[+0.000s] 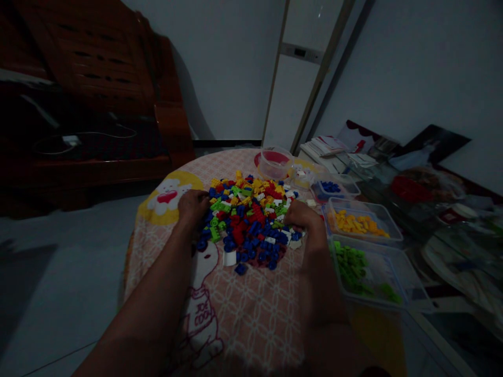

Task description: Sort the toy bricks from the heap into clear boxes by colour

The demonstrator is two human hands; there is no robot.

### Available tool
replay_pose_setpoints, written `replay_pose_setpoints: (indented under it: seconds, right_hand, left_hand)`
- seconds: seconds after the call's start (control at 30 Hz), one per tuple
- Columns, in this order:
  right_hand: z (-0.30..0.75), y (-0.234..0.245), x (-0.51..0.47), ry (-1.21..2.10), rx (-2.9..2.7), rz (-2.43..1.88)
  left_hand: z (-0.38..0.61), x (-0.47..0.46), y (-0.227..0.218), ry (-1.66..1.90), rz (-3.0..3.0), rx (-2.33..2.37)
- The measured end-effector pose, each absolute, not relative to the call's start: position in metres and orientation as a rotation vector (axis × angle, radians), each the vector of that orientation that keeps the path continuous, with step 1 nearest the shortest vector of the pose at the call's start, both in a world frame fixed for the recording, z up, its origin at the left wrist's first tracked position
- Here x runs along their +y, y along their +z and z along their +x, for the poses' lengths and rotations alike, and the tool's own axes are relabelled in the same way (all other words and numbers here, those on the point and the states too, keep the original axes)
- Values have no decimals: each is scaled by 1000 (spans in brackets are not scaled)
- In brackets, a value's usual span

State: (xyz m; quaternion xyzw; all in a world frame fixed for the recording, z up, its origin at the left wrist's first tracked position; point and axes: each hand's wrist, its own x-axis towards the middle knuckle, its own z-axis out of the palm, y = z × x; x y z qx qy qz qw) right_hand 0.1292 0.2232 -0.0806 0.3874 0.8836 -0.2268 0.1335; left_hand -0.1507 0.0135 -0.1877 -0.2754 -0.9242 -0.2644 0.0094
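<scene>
A heap of small toy bricks (249, 214) in blue, red, yellow, green and white lies on a round table with a pink checked cloth (243, 319). My left hand (192, 205) rests at the heap's left edge, fingers curled down into the bricks. My right hand (301, 214) sits at the heap's right edge, fingers bent into the bricks too. What either hand grips is hidden. A lone white brick (229, 257) and a blue one (240, 269) lie just in front of the heap.
Clear tubs stand at the right: green bricks (363, 272), yellow bricks (359, 224), blue bricks (330, 187). A round clear bowl with a red base (275, 162) stands behind the heap. A dark wooden bench (94, 125) is at the left; clutter lies on the right.
</scene>
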Motion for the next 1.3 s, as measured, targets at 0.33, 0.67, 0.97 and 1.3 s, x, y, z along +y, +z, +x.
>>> replay_pose_setpoints:
  seconds: [0.33,0.67,0.97,1.3]
  right_hand:
    - [140,-102,252,-1551,2556,1523]
    - [120,-136,293,-2315,2308,2482]
    - [123,-132,310,-2717,2324,2606]
    - [135,-83,252,-1368,3152,1708]
  left_hand:
    - [-152,13,-190,-809,-872,-2884]
    - [-149,13,-185,-811,-872,-2921]
    - [-148,12,-184,-808,-880,-2938]
    - [-147,13,-183,-832,-861,-2903]
